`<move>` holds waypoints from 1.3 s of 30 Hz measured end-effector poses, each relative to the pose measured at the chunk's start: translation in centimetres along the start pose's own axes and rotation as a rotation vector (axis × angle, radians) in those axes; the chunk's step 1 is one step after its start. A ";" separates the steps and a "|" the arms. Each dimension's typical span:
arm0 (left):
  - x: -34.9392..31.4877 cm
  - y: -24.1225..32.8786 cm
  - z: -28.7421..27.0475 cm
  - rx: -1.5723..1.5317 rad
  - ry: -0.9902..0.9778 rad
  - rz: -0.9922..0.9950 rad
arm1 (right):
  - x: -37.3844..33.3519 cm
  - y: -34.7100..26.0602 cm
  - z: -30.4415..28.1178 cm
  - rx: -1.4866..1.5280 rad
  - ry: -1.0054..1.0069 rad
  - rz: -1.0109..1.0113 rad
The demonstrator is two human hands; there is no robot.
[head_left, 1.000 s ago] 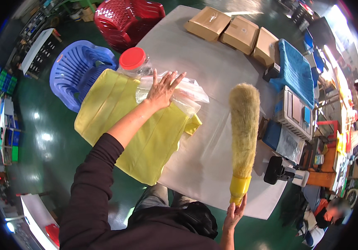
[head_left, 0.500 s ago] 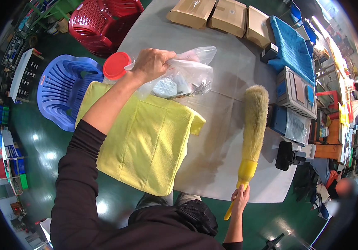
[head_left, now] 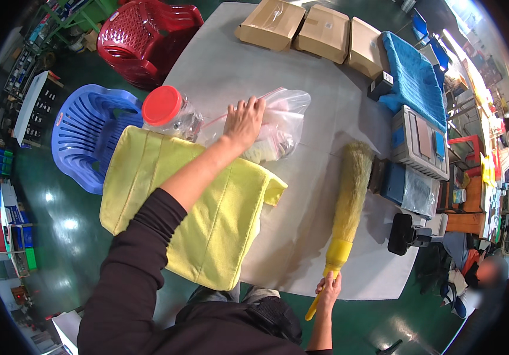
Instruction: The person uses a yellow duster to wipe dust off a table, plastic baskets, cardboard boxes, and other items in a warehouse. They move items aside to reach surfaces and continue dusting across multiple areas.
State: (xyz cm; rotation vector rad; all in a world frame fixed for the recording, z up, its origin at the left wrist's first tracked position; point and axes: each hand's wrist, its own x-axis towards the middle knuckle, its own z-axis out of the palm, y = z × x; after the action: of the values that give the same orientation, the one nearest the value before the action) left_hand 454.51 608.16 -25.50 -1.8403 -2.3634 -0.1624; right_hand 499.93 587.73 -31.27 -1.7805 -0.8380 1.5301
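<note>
My left hand (head_left: 244,123) rests over a clear zip bag (head_left: 287,112) on the table, back of the hand up, fingers bent and slightly apart; their tips are partly hidden. Small packets show through the plastic. Beside the bag, to its left, stands a clear jar with a red lid (head_left: 162,105). A yellow cloth (head_left: 192,201) lies under my left forearm and hangs over the near edge. At the lower right, my right hand (head_left: 329,287) is closed around the yellow handle of a fluffy duster (head_left: 352,189), its head pointing away over the table.
Three cardboard boxes (head_left: 322,31) line the far edge of the grey table (head_left: 219,65). Along the right side are a blue towel (head_left: 414,74), a grey case (head_left: 419,142) and a black phone-like device on a stand (head_left: 400,234). Blue (head_left: 92,133) and red plastic chairs (head_left: 148,38) stand left.
The bag has been lowered onto the table, and my left hand has shifted right and nearer, its fingers loosening. The duster has moved slightly left and nearer in my right hand.
</note>
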 end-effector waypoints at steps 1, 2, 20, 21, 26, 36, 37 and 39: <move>-0.6 0.1 1.1 -0.020 0.028 0.011 | 0.0 0.1 0.0 0.009 -0.006 -0.001; -1.1 0.1 2.1 -0.043 -0.019 0.009 | 0.0 0.2 -0.1 0.026 -0.011 0.000; -2.3 2.3 -0.8 -0.104 -0.188 -0.123 | 0.9 0.9 -1.8 -0.018 -0.040 0.020; -0.9 1.5 -0.6 -0.174 -0.240 -0.183 | 0.9 0.9 -2.0 -0.021 -0.046 0.024; 2.7 -0.9 0.1 -0.264 -0.458 -0.207 | 1.1 1.0 -2.3 -0.051 -0.038 0.004; 1.4 -2.1 -0.1 -0.451 -0.139 0.099 | 1.2 0.6 -1.8 -0.119 0.015 0.013; 1.1 -2.3 -0.3 -0.455 -0.122 0.123 | 1.3 0.4 -1.7 -0.122 0.029 0.001; 0.8 -3.2 -1.3 -0.453 0.089 0.172 | 1.6 0.2 -1.9 -0.130 0.051 -0.024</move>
State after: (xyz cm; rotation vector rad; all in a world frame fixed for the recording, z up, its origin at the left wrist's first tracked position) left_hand 451.31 607.95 -24.03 -2.1576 -2.2239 -0.7993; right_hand 502.02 588.83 -32.16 -1.8868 -0.9486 1.4381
